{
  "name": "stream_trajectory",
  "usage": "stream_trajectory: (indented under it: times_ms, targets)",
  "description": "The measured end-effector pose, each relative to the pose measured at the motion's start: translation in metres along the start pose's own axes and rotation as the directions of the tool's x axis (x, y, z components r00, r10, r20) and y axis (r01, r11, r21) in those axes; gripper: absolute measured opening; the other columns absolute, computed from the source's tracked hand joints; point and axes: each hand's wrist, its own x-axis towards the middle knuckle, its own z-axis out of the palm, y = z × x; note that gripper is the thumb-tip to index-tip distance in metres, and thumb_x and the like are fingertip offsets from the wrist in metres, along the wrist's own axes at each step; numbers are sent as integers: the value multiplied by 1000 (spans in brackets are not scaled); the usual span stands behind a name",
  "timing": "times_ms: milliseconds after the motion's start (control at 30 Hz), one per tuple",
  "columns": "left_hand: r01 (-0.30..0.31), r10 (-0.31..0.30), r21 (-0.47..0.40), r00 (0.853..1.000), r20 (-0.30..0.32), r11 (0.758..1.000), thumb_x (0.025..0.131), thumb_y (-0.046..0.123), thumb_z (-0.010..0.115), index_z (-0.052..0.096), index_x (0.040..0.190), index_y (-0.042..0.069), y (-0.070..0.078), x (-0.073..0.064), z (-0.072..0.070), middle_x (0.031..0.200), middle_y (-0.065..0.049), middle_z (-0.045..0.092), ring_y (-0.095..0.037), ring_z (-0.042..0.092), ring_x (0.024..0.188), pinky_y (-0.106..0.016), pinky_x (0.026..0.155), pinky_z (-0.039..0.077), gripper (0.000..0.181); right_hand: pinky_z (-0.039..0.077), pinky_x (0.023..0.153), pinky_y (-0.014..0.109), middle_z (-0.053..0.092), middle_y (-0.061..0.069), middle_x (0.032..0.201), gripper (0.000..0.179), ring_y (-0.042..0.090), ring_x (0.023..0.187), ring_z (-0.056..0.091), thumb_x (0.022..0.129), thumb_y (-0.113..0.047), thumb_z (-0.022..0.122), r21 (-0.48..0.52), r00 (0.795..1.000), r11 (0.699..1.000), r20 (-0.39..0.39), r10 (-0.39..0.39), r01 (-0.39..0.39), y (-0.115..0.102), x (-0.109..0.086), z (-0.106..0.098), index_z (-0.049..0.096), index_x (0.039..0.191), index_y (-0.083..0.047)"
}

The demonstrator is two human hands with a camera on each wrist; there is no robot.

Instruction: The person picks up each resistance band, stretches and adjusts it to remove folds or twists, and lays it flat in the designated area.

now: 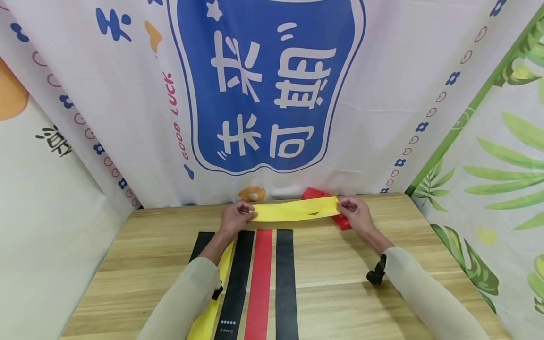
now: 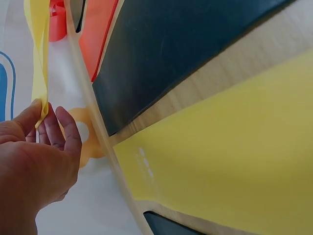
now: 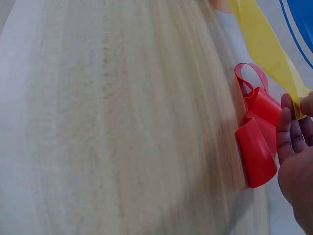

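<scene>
A yellow resistance loop band (image 1: 293, 210) is stretched out lengthwise above the back of the table. Its left end is pinched between thumb and fingers of my left hand (image 1: 233, 219); my right hand (image 1: 357, 216) pinches the other end. In the left wrist view the band (image 2: 40, 58) hangs from the left hand (image 2: 44, 161) with a slight twist. The right wrist view has the right hand (image 3: 298, 142) gripping the band (image 3: 271, 49) beside a crumpled red band (image 3: 259, 152), which lies at the table's back edge, partly behind the yellow one.
Flat bands lie side by side on the wooden table (image 1: 331, 293): a black one (image 1: 286, 283), a red one (image 1: 259, 283), another black one (image 1: 235, 283) marked X-Heavy, a yellow one (image 1: 204, 323) and a further black one (image 1: 201, 241), partly under the left arm. A printed curtain (image 1: 391, 94) hangs behind.
</scene>
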Motion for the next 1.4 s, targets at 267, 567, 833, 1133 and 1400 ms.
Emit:
stream_trajectory:
  times_ms: [267, 567, 833, 1133, 1400]
  targets:
    - [-10, 10, 8, 1000, 9, 1000, 91, -1, 80, 72, 103, -1, 1, -2, -1, 102, -13, 64, -22, 66, 86, -48, 86, 63, 14, 55, 76, 15, 70, 29, 115, 19, 7, 89, 64, 98, 5, 70, -91, 997, 996, 75, 16, -9, 1, 0, -5, 74, 116, 10]
    - [-57, 55, 59, 998, 34, 997, 91, 1, 81, 74, 104, 1, 1, -3, 0, 102, -13, 65, -23, 65, 86, -45, 84, 63, 15, 60, 74, 20, 75, 17, 105, 18, 8, 83, 69, 96, -4, 78, -114, 995, 991, 58, 81, -74, 1, -2, -8, 76, 110, 7]
    - [-82, 77, 99, 996, 45, 992, 91, 1, 82, 74, 101, 1, -2, -5, -2, 98, -11, 67, -21, 62, 86, -42, 79, 64, 13, 61, 71, 24, 75, 23, 101, 19, 8, 80, 70, 95, -2, 78, -71, 995, 993, 42, 93, -90, -4, -8, -12, 73, 107, 12]
    - [-65, 60, 75, 996, 66, 995, 92, 1, 81, 73, 97, 2, -9, -9, -6, 92, -12, 68, -21, 64, 81, -45, 78, 64, 10, 60, 67, 28, 75, 26, 101, 19, 10, 75, 67, 97, 1, 73, -48, 995, 994, 39, 97, -95, 3, -8, -17, 71, 110, 16]
    - [-84, 70, 110, 989, 132, 990, 93, 2, 79, 70, 97, 6, -8, -15, -7, 93, -12, 69, -22, 66, 80, -46, 81, 64, 11, 59, 69, 23, 75, 20, 110, 20, 9, 80, 65, 101, -6, 72, -61, 997, 995, 11, 80, -79, -3, -10, -18, 75, 116, 7]
